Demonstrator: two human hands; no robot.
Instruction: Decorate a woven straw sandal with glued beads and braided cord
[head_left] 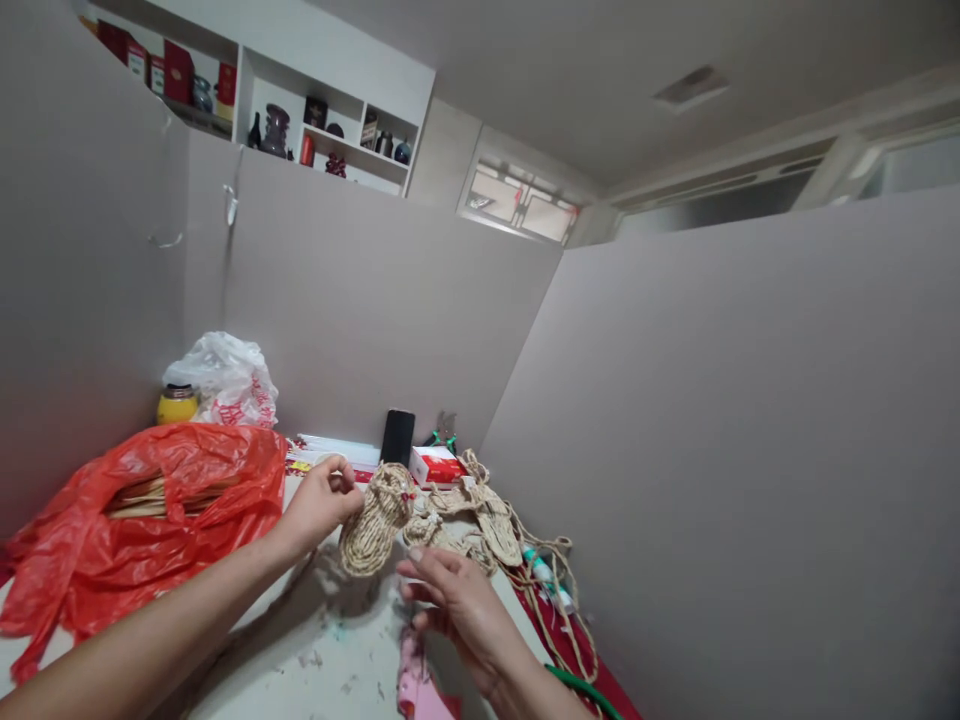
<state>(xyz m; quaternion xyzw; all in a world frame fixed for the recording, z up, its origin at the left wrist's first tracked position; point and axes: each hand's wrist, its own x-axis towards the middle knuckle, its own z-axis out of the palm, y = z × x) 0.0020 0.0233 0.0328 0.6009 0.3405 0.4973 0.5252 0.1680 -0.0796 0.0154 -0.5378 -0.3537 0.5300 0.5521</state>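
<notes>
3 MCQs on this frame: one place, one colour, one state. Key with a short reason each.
1. Where is the black phone?
A. propped at the back wall
B. inside the red bag
C. in the right hand

2. What colour is the plastic bag holding the straw bundle?
A. white
B. red
C. green

3. How is the woven straw sandal held?
A. lying flat, untouched
B. hanging from the wall hook
C. raised off the table by the left hand

Key:
A, the black phone stands against the partition behind the work.
B, the straw sits in the red plastic bag.
C, the left hand grips the woven straw sandal above the table; the right hand is below it.
</notes>
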